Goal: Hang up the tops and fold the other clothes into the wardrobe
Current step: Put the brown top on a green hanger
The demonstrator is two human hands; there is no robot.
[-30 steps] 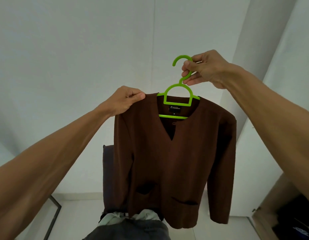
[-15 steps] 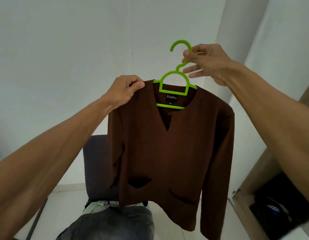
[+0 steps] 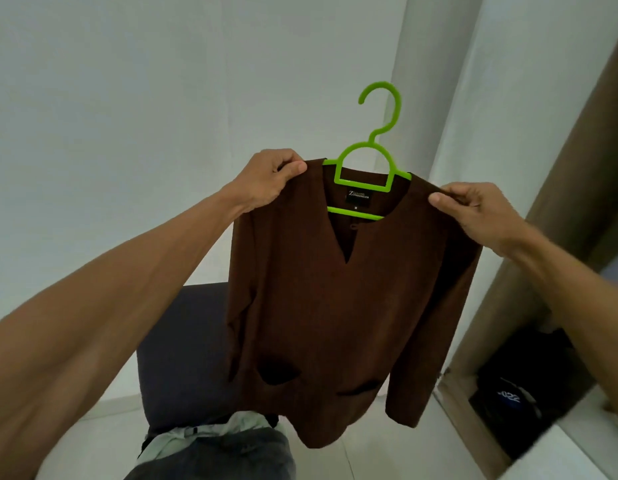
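Head view: hanging step in hand. Brown long-sleeved V-neck knit top (image 3: 335,306) was seated on the lime-green plastic hanger (image 3: 364,146) and held up in the air before a white wall. Left hand (image 3: 266,181) pinched one shoulder of the fabric, fingers curled. Right hand (image 3: 473,209) pinched the other shoulder, thumb on top. Hook stood free above and between the hands, neither gripping it. Next move, as I judged: take the hook and swing right to the brown wooden wardrobe (image 3: 570,202); its rail was out of sight. Dark chair (image 3: 182,358) and grey jeans (image 3: 231,455) sat below the top.
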